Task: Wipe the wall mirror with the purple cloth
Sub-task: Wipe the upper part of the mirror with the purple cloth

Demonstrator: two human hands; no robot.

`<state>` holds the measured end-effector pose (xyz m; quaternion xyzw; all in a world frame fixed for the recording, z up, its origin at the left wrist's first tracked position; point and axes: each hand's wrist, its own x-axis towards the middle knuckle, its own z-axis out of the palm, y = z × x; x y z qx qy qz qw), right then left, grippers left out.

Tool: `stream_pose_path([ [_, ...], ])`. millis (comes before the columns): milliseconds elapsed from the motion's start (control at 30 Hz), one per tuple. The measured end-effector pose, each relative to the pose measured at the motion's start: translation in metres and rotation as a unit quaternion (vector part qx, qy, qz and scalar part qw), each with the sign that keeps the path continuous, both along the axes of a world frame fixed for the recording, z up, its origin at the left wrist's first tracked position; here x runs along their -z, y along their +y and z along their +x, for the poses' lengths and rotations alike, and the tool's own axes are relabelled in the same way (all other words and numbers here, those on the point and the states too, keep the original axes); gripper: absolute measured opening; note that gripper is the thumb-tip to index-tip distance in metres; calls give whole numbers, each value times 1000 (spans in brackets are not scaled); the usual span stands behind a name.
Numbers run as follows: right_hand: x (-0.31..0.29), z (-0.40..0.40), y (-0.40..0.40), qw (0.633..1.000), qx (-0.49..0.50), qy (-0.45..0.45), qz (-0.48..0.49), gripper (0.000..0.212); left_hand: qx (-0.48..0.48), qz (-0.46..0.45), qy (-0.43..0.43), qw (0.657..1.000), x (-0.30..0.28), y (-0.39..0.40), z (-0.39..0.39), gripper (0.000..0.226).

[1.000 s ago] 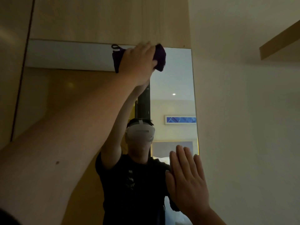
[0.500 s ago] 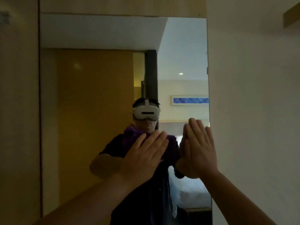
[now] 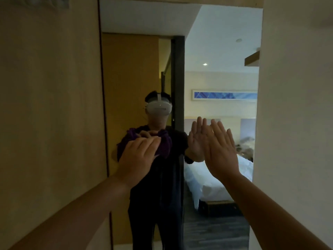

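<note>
On your far left runs a tan wood panel (image 3: 48, 114), ending at a dark vertical seam where the wall mirror (image 3: 216, 42) begins. The mirror is tall and narrow, set between that panel and a pale wall on the other side.

Your left hand (image 3: 138, 157) is raised against the glass at about chest height, fingers curled and bunched over the purple cloth (image 3: 164, 147), which is pressed between your palm and the mirror. The cloth shows mostly as a crumpled purple mass spilling out to the upper left and right of your knuckles; part of what you see there is its reflection.

Behind the cloth, the mirror shows your dark-shirted figure wearing a white headset (image 3: 159, 107).

Your right hand (image 3: 220, 150) is flat, fingers extended upward and close together, held at or just off the glass with nothing in it; its reflected palm sits just beside it to the left.

Further right the mirror reflects a white bed (image 3: 207, 183) and a blue framed picture (image 3: 225, 95). The pale wall (image 3: 297, 123) closes the view at right.
</note>
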<state>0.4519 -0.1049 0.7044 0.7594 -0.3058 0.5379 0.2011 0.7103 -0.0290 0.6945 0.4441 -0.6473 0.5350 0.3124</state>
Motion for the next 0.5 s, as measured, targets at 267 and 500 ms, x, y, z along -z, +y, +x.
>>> stream_pose_path([
  [267,49,93,31,997,1,72,42,56,-23,-34,4,999,10,53,90,49],
  [500,56,102,14,993,94,78,6,62,-12,-70,-11,997,-8,47,96,51],
])
